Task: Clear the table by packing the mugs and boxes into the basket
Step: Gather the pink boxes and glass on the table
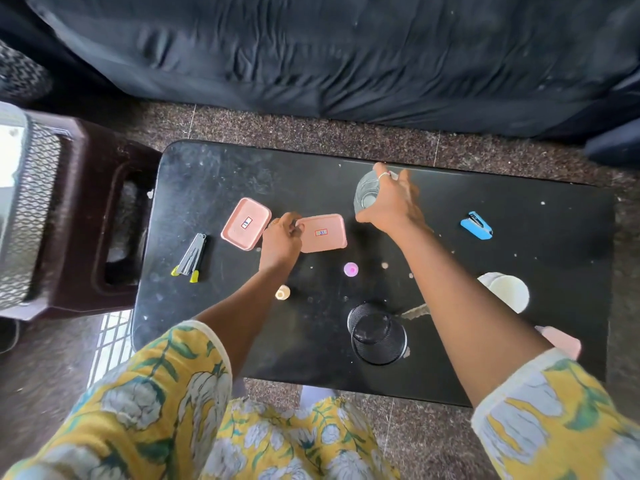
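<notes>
Two pink lidded boxes lie on the black table: one at the left and another near the middle. My left hand pinches the left edge of the middle box. My right hand wraps around a clear glass mug near the table's far edge. A white mug stands at the right. A third pink box peeks out by my right sleeve. The metal mesh basket sits on a brown stool left of the table.
A black mesh cup stands near the front edge. A grey stapler lies at the left and a blue stapler at the right. A small beige bottle and a pink cap sit mid-table. A dark sofa lies beyond.
</notes>
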